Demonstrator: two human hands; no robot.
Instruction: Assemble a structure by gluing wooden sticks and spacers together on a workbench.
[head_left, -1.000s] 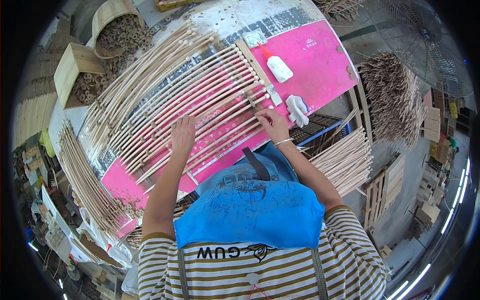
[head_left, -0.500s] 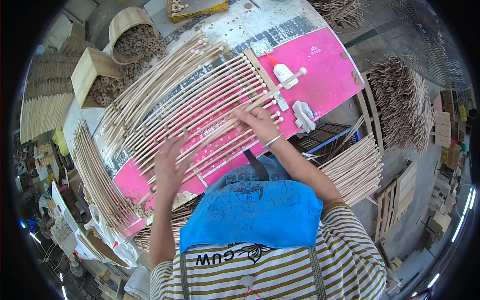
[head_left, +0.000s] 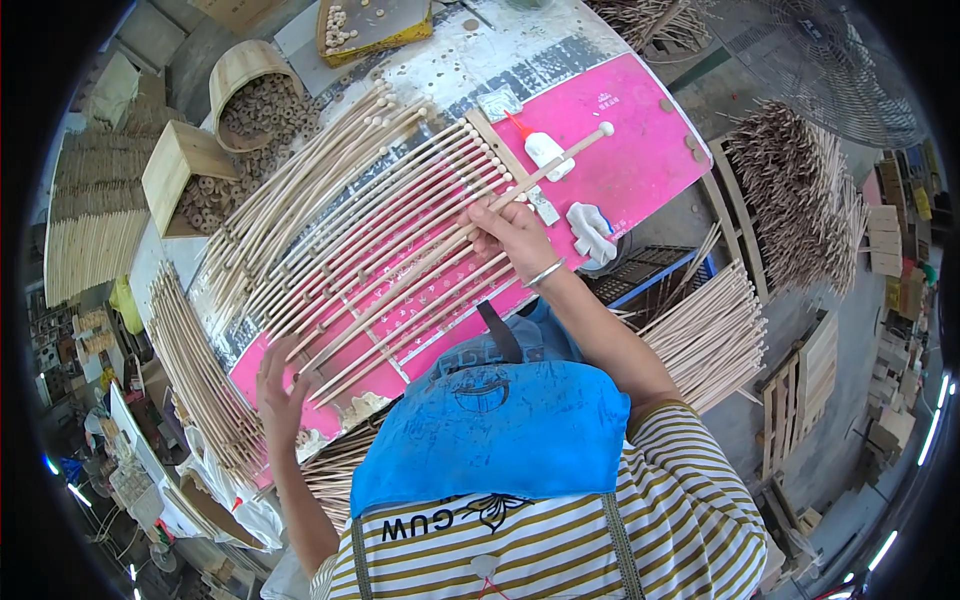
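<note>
My right hand [head_left: 508, 238] is closed around a pale wooden stick [head_left: 570, 155] with a round white knob at its upper right end. The stick slants across a row of similar knobbed sticks [head_left: 385, 215] lying side by side on the pink table top [head_left: 640, 150]. By the lower left ends of these sticks is my left hand [head_left: 280, 392], its thumb and fingers apart near the held stick's lower end. Several sticks in the row carry small wooden rings towards their lower left ends. A white glue bottle [head_left: 549, 157] with a red nozzle lies beyond my right hand.
Left of the row, a wooden tub [head_left: 258, 62] and a wooden box [head_left: 183, 160] spill wooden rings. A yellow tray [head_left: 400, 38] holds round knobs. A white crumpled cloth [head_left: 592, 232] lies right of my hand. Stick bundles stand at left [head_left: 205, 375] and right [head_left: 710, 335].
My left hand has moved down and left, away from the middle of the sticks to their lower left ends. My right hand keeps hold of the stick. The view has shifted slightly.
</note>
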